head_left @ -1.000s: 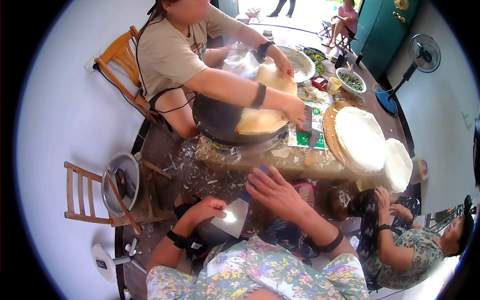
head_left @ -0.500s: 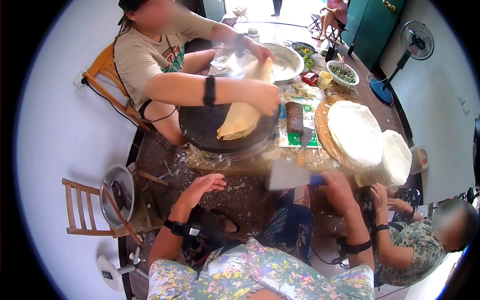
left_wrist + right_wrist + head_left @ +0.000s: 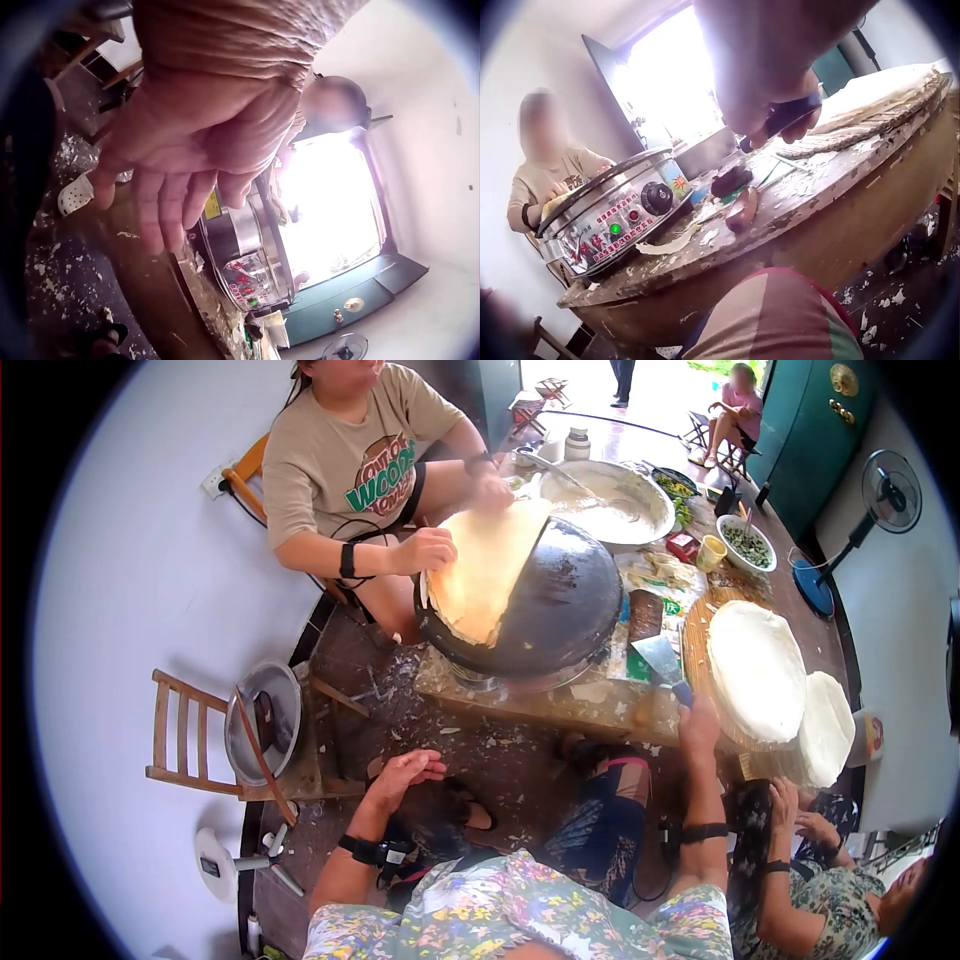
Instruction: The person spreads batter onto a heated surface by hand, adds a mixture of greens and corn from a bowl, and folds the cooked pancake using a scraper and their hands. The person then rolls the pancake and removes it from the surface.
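My right hand (image 3: 698, 728) grips the blue handle of a scraper (image 3: 658, 657), its metal blade pointing away over the table beside a dark brown block (image 3: 646, 615). In the right wrist view the fingers curl round the dark handle (image 3: 793, 112). Held above the floor in front of my lap, my left hand (image 3: 402, 777) has nothing in it; the left wrist view shows its fingers (image 3: 172, 199) loosely extended. Across the table another person's hands hold a thin yellowish pancake (image 3: 490, 565) over the left side of a round black griddle (image 3: 575, 590).
To the right lie stacks of pale round flatbreads (image 3: 757, 670), partly on a woven board (image 3: 697, 650). Behind the griddle stand a large batter basin (image 3: 655, 525) and a bowl of chopped greens (image 3: 748, 545). Another person (image 3: 830, 900) sits at my right. Scraps litter the table edge (image 3: 560, 705).
The scraper has passed from my left hand to my right, which has since reached forward over the table. The other person has pulled the pancake to the griddle's left side.
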`<state>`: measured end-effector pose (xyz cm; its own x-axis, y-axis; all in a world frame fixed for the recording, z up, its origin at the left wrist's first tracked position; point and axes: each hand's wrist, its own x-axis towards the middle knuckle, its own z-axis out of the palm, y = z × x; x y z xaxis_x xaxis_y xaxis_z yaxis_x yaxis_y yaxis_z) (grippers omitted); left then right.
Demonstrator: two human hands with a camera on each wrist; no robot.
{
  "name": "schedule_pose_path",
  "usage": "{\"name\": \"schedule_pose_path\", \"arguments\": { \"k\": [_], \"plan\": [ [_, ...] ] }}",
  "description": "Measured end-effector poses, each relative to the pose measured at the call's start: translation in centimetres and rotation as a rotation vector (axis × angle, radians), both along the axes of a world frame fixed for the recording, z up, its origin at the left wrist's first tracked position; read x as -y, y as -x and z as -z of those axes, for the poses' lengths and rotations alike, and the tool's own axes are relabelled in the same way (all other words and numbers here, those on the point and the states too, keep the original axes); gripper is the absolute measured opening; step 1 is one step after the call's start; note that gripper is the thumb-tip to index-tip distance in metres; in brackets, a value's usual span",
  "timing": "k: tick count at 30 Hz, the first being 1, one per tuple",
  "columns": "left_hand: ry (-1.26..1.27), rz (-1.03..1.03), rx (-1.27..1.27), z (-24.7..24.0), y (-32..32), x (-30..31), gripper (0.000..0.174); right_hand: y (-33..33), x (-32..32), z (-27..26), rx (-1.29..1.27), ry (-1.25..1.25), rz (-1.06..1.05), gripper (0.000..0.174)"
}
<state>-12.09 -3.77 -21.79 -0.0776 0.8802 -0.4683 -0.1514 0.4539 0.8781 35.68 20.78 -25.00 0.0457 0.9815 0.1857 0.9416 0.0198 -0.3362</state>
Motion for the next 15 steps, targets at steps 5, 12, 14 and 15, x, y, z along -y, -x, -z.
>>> {"name": "schedule_pose_path", "arguments": {
  "k": [5,12,14,15],
  "plan": [
    [-0.038,-0.091,0.047,0.6,1.0,0.4,0.043,0.5,-1.2,1.9,0.054,-0.006,0.000,0.029],
    [-0.087,-0.126,-0.035,3.2,2.1,0.9,0.040,1.2,-0.2,3.7,0.284,-0.093,0.039,0.034],
    [-0.113,-0.131,-0.139,4.2,2.6,1.3,0.038,1.0,-0.3,4.2,0.259,0.018,0.052,0.034],
    [-0.123,-0.135,-0.222,4.7,2.9,1.4,0.038,1.1,-0.2,3.6,0.236,0.079,0.063,0.035]
  ]
}}
